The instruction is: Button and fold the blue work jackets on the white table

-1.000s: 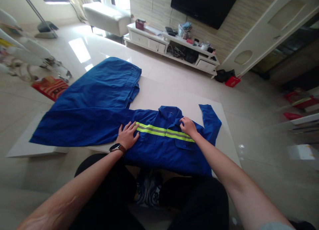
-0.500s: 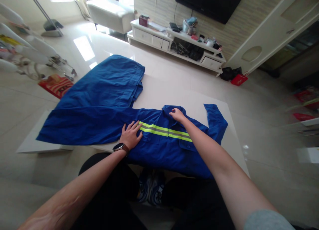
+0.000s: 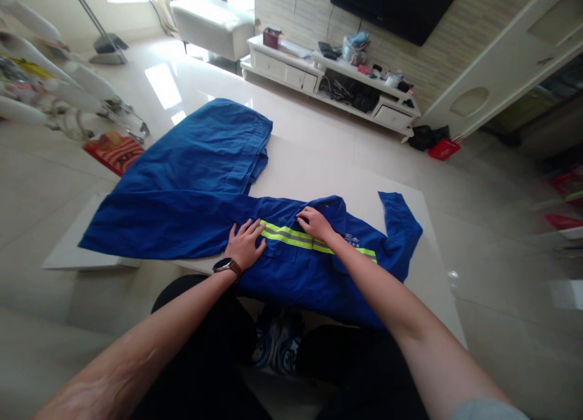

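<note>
A blue work jacket [image 3: 314, 286] lies front up across the low white table [image 3: 314, 165], with a yellow-green and grey reflective stripe [image 3: 286, 235] over its chest. My left hand [image 3: 245, 245] rests flat on the jacket beside the stripe's left end, fingers spread. At the left side of the collar [image 3: 330, 210], my right hand [image 3: 315, 224] has its fingers bent together on the cloth; the fingertips are partly hidden. White print shows on the chest by my right forearm. Folded blue trousers [image 3: 204, 147] lie behind the jacket's left sleeve.
A red striped bag [image 3: 116, 153] and a white rack [image 3: 77, 74] stand at the left. Beyond the table are a white TV cabinet [image 3: 277, 65] with small items and a white bench [image 3: 214, 25]. A red box [image 3: 444, 148] sits on the floor.
My right hand has moved left and toward me along the collar, and the collar lies differently. White chest print has come into sight. My left hand stays on the jacket.
</note>
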Motion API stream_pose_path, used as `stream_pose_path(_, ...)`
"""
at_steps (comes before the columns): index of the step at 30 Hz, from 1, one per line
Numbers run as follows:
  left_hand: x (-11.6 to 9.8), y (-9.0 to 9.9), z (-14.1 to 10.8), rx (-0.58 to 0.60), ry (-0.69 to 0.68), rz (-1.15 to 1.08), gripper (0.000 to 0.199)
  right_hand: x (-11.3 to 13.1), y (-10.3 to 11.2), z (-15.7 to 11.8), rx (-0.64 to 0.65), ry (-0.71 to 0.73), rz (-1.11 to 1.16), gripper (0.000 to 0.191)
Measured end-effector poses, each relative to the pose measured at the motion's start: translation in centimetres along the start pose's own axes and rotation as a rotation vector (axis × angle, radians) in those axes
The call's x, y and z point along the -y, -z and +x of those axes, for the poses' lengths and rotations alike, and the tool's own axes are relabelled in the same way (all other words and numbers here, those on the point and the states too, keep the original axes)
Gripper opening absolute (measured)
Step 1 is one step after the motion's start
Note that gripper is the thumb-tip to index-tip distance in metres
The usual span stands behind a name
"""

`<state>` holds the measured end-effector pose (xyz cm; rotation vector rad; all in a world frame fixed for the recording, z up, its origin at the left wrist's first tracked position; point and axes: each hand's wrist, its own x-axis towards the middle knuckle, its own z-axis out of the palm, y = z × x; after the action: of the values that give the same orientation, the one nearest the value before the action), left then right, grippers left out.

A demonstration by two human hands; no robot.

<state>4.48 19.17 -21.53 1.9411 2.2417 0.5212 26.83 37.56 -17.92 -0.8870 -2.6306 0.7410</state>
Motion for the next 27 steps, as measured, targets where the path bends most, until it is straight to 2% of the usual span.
stream_pose_path(3, 0.0, 0.0, 0.0, -0.007, -0.001, 0.009, 0.052, -1.2, 1.0, 0.5, -0.194, -0.133, 0.084, 0.022)
stream_pose_path(5, 0.0, 0.0, 0.0, -0.011, 0.001, 0.011, 0.052, -2.1, 1.8, 1.2, -0.219, -0.21, 0.135, 0.022)
stream_pose_path(8, 0.0, 0.0, 0.0, -0.01, 0.001, 0.009, 0.052, -2.7, 2.4, 2.5, -0.144, -0.285, 0.196, 0.027)
stream_pose_path(12, -0.1, 0.1, 0.1, 0.001, 0.007, 0.003, 0.052, -1.7, 1.8, 3.8, 0.063, -0.249, 0.24, 0.017)
stream_pose_path(14, -0.1, 0.2, 0.0, 0.003, 0.011, 0.004, 0.053, -1.0, 1.7, 4.5, 0.118, -0.19, 0.12, 0.022)
stream_pose_path(17, -0.1, 0.2, 0.0, 0.003, 0.011, 0.004, 0.053, -0.5, 2.0, 5.2, 0.18, -0.07, -0.287, 0.033)
stream_pose_path(19, -0.1, 0.2, 0.0, 0.002, 0.01, 0.001, 0.052, -0.5, 2.4, 5.6, 0.216, -0.032, -0.453, 0.03)
stream_pose_path(23, -0.1, 0.2, 0.0, -0.003, 0.013, -0.006, 0.052, -1.2, 3.1, 5.9, 0.242, -0.011, -0.524, 0.023)
stream_pose_path(27, -0.2, 0.3, 0.0, 0.002, 0.017, -0.012, 0.053, -2.1, 3.6, 6.1, 0.24, 0.011, -0.583, 0.044)
